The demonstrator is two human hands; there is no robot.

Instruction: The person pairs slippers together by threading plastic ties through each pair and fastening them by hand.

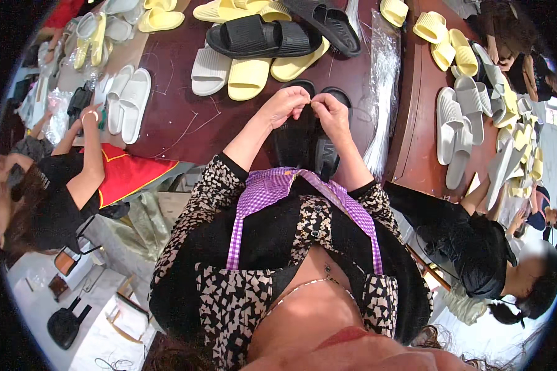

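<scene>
Just above a pair of black slide slippers point(294, 145) at the table's near edge, my two hands meet fingertip to fingertip. My left hand point(284, 107) is closed in a pinch, its thumb and forefinger pressed together. Opposite it, my right hand point(332, 114) pinches in the same way. Whatever lies between the fingertips is too small to make out. Both hands partly cover the slippers, whose toes point away from me. To the right lies a bundle of thin, clear strands point(382, 93).
Beyond my hands, black slippers point(263, 37) lie on yellow point(249, 79) and grey ones point(213, 72) on the dark red table point(173, 117). White slippers point(135, 105) are at left. More grey slippers point(455, 133) cover the right table. Co-workers point(476, 247) point(62, 179) sit on both sides.
</scene>
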